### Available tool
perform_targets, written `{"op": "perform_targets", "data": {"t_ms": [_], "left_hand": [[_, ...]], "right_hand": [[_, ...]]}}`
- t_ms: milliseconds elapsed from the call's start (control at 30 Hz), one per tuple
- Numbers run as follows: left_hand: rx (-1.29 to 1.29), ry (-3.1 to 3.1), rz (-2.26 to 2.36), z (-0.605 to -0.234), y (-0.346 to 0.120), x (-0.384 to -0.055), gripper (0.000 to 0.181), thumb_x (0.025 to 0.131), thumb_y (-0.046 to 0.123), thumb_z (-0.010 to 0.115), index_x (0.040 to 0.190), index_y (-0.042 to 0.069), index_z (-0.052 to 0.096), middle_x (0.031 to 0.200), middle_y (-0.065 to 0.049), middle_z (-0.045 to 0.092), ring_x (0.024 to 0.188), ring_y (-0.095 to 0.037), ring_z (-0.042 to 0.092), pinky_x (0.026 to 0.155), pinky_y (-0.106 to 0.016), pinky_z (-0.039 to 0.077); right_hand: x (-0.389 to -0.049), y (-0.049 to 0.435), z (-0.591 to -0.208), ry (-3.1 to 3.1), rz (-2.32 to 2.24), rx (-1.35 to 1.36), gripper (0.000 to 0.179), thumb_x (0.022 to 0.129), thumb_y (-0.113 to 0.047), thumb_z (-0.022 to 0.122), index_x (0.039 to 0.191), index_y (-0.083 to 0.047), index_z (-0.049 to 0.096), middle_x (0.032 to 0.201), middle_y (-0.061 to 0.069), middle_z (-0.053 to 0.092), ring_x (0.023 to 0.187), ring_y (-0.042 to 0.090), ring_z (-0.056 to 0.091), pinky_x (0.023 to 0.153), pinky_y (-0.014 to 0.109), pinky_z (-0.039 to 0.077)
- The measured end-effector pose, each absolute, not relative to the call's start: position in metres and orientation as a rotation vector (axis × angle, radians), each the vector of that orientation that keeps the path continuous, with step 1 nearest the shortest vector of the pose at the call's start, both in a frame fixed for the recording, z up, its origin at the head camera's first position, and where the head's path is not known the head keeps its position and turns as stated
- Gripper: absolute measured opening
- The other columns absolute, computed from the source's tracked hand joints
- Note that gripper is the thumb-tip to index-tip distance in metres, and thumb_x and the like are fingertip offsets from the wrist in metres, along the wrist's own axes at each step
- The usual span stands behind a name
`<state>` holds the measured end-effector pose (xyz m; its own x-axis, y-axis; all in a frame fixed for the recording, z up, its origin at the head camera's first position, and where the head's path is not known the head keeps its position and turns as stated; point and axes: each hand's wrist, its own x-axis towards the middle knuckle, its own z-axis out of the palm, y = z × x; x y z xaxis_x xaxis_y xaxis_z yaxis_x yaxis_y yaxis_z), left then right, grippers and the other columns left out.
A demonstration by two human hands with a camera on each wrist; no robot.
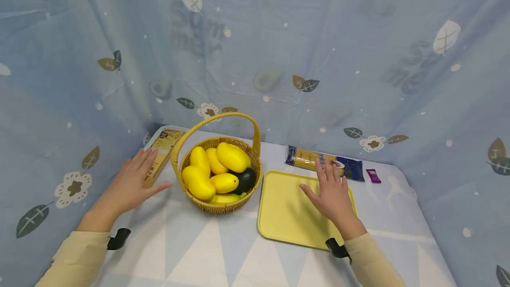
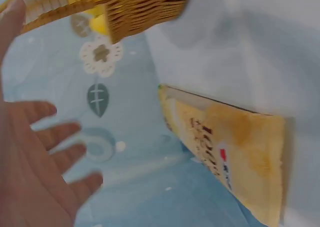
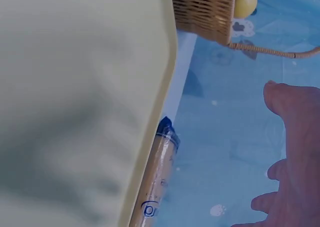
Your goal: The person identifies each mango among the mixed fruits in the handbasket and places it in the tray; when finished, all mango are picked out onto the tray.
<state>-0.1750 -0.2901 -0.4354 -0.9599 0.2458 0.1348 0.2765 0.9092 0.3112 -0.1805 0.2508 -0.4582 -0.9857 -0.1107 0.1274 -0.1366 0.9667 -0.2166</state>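
Note:
My left hand (image 1: 133,180) hovers with straight, spread fingers beside a flat yellow-brown food package (image 1: 159,160) at the table's left edge; it holds nothing. To its right stands a round wicker basket (image 1: 217,208) with a tall arched handle, filled with several yellow mangoes (image 1: 198,184) and one dark green, rounded fruit or vegetable (image 1: 245,180). Over a pale yellow tray (image 1: 279,216) my right hand (image 1: 332,194) is held with fingers extended, gripping nothing. In the left wrist view the package (image 2: 225,152) and the hand (image 2: 40,162) are clearly apart.
Behind the tray lies a blue and yellow bag of pasta (image 1: 311,158), partly covered by my right fingers in the head view. A small purple wrapped sweet (image 1: 373,176) sits right of it. Blue patterned curtain (image 1: 247,56) surrounds the table's back and sides.

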Motion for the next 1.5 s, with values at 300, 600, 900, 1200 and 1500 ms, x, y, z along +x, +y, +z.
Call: {"op": "perform_targets", "data": {"t_ms": [300,600,900,1200,1500], "left_hand": [[-0.485,-2.793,-0.757,-0.410,-0.276,-0.168,0.078,0.092,0.047,0.074,0.155,0.012,0.044,0.155,-0.019,0.043,0.139,-0.050,0.036,0.103,-0.076,0.033],[-0.587,-2.541,-0.807,-0.399,-0.255,-0.167,0.074,0.091,0.019,0.079,0.156,0.017,0.043,0.136,-0.012,0.063,0.119,-0.036,0.059,0.099,-0.047,0.052],[-0.641,-2.471,-0.953,-0.393,-0.240,-0.171,0.078,0.091,0.000,0.074,0.158,0.022,0.040,0.134,-0.014,0.063,0.106,-0.030,0.067,0.094,-0.001,0.041],[-0.626,-2.457,-0.991,-0.396,-0.236,-0.176,0.081,0.090,-0.005,0.074,0.158,0.024,0.040,0.126,-0.014,0.067,0.102,-0.030,0.070,0.086,-0.004,0.048],[-0.614,-2.424,-1.057,-0.399,-0.230,-0.175,0.085,0.088,-0.008,0.074,0.158,0.028,0.039,0.127,-0.014,0.069,0.100,-0.028,0.070,0.085,-0.005,0.049]], "right_hand": [[-0.173,0.240,-0.447,-2.947,0.449,0.283,0.095,0.098,-0.061,0.057,0.166,-0.014,0.010,0.168,0.021,0.013,0.149,0.048,0.020,0.116,0.072,0.022],[-0.171,0.217,-0.433,-2.929,0.641,0.384,0.083,0.097,-0.058,0.061,0.163,-0.021,0.026,0.162,0.018,0.032,0.143,0.044,0.036,0.110,0.068,0.036],[-0.183,0.181,-0.429,-2.952,0.755,0.527,0.067,0.099,-0.053,0.061,0.157,-0.024,0.043,0.151,0.015,0.047,0.135,0.040,0.047,0.108,0.063,0.043],[-0.200,0.142,-0.430,-2.915,0.829,0.670,0.059,0.100,-0.044,0.065,0.151,-0.019,0.051,0.145,0.011,0.054,0.129,0.033,0.054,0.106,0.054,0.048],[-0.222,0.110,-0.433,-2.924,0.944,0.737,0.056,0.102,-0.044,0.061,0.151,-0.019,0.051,0.146,0.008,0.051,0.130,0.028,0.053,0.107,0.048,0.048]]}}
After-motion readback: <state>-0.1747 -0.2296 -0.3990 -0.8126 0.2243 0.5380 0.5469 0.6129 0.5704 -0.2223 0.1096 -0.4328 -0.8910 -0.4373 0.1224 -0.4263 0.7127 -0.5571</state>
